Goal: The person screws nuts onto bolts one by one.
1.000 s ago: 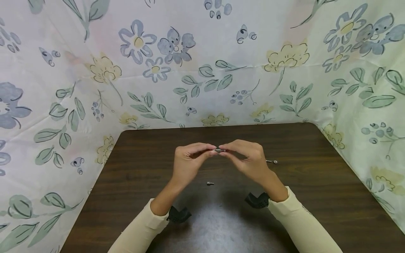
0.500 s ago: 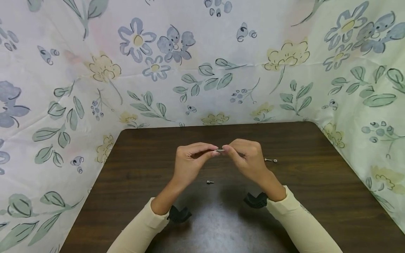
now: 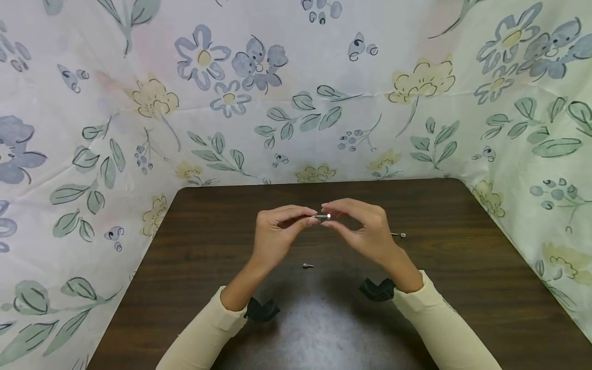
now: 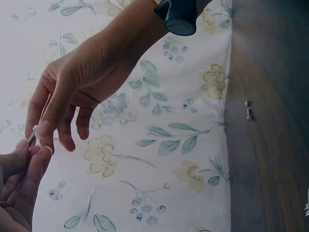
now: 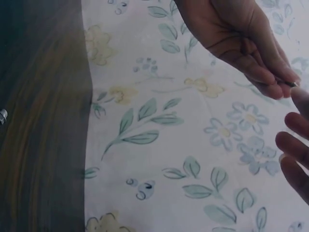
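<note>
Two-handed grip on a small metal bolt above a dark wooden table. The left hand [image 3: 274, 235] pinches the bolt [image 3: 324, 216] between thumb and fingertips, which are closed together on the shank and hide its far end. The right hand [image 3: 370, 232] is parted at its tips, finger above and thumb below the bolt's bright head; the head view shows a narrow gap there, and whether either tip touches cannot be told. Its remaining fingers hang loosely in the left wrist view.

Orientation: the long axis runs left to right, nearly level in the head view, with the head pointing away from the left-hand pinch and toward the right hand.

Surroundings: below the grip, nearer the person, a loose fastener [image 3: 308, 265] lies on the table [image 3: 217, 246], thick end left, thin end right. To the right of the grip, just beyond the right hand, lie a thin shank [image 3: 394, 234], partly hidden, and a small round piece [image 3: 403, 235]. Black wrist mounts [image 3: 261, 310] sit behind both hands. Beyond the grip hangs a flowered cloth [image 3: 287, 169].

Markings: the right sleeve [image 3: 444, 329] carries a small dark mark, too small to read.
</note>
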Motion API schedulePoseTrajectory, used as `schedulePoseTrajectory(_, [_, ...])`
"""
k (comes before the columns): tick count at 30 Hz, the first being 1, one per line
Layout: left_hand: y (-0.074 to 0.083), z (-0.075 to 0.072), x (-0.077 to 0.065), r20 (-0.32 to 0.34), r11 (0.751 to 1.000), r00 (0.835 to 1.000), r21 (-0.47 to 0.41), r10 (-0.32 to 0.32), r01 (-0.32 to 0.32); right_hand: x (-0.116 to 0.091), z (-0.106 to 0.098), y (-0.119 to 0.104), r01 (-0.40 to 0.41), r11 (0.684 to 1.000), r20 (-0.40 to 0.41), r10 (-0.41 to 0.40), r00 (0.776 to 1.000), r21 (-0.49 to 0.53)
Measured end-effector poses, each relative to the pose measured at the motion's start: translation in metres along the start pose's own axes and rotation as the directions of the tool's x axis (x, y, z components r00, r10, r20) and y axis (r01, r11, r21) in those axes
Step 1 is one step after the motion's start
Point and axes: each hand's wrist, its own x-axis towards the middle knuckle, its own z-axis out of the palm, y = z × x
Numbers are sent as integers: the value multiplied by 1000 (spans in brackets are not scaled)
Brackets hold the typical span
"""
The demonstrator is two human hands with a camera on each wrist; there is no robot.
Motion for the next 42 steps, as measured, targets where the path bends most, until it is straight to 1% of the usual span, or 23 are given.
schedulePoseTrajectory(4, [-1,0,0,3,1000,1000,-17,2,-2,1,-1,0,27,1000,-15,-27,1000,-12])
schedulePoseTrajectory(8, [0,1,0,4,1000,1000,-14,-2,2,0,0,-1,36,999,-21,-36,999,-12])
schedulePoseTrajectory(16, [2,2,-2,-1,1000,1000,15,7,-7,-2,4,-2,0,1000,-30,1,1000,11])
schedulePoseTrajectory(19, [3,2,-4,11,1000,1000,11,7,-7,-4,6,-3,-19,1000,-35,20,999,19])
schedulePoseTrajectory(22, [4,4,-5,20,1000,1000,10,1,-1,-6,7,-3,-29,999,-43,31,999,38])
schedulePoseTrajectory(25, [6,5,-4,16,1000,1000,17,-11,11,-6,7,-1,-21,999,-57,24,998,41])
schedulePoseTrajectory(29, [7,6,-2,2,999,1000,25,-23,23,-5,3,0,-31,999,-73,32,997,16])
schedulePoseTrajectory(32, [7,6,-1,-5,999,1000,33,-15,15,-3,-4,0,-44,999,-55,45,997,5])
schedulePoseTrajectory(34, [6,5,-1,-7,999,1000,36,-9,10,-1,-8,0,-38,999,-36,38,999,-4])
schedulePoseTrajectory(38, [3,5,-3,-14,999,1000,40,-13,14,2,-13,0,15,1000,3,-15,1000,-1])
schedulePoseTrajectory(42, [2,6,-3,-7,1000,1000,20,-14,14,3,-14,-1,55,998,28,-55,998,4])
